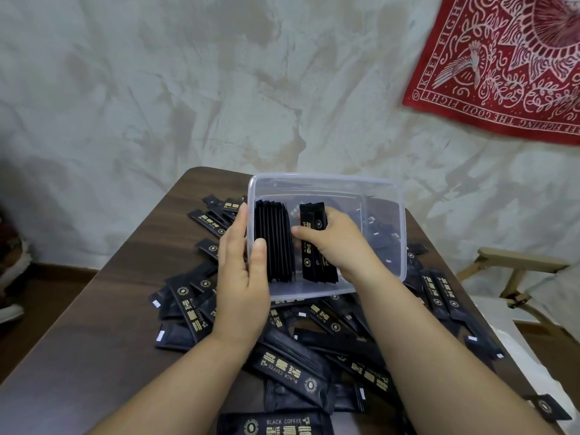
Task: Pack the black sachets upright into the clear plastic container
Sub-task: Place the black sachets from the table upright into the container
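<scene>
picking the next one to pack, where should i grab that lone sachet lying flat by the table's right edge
Probably from above, with the right hand once free: the lone sachet lies flat and apart from the pile, so pinch across its narrow width, thumb and finger on the two long edges near the logo end.

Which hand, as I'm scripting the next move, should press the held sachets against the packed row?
Likely right hand: it grips those sachets inside the container, beside the row; the left hand holds its wall.
</scene>
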Available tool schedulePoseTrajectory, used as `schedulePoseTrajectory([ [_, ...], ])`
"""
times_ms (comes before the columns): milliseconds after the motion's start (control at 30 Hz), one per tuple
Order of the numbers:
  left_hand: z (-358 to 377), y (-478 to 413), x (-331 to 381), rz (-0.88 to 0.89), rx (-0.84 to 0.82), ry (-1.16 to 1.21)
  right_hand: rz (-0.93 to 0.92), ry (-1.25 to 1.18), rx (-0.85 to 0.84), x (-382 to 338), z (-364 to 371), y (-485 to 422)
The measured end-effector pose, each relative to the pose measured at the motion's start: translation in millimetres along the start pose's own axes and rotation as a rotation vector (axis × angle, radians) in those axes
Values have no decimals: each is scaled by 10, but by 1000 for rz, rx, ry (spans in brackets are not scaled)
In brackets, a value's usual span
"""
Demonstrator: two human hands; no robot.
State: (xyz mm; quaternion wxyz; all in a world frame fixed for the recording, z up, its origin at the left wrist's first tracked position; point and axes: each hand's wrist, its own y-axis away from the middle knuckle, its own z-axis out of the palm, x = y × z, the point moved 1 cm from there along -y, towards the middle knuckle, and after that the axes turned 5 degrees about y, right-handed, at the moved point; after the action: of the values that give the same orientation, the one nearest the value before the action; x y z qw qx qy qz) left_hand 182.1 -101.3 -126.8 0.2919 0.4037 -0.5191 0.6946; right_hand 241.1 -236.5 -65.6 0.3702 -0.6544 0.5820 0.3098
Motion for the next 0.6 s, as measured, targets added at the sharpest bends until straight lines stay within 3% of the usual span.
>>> schedulePoseTrajectory([
  [600, 16, -4, -67, -1, 1, 36, -62, 148, -6, 36, -63, 137],
])
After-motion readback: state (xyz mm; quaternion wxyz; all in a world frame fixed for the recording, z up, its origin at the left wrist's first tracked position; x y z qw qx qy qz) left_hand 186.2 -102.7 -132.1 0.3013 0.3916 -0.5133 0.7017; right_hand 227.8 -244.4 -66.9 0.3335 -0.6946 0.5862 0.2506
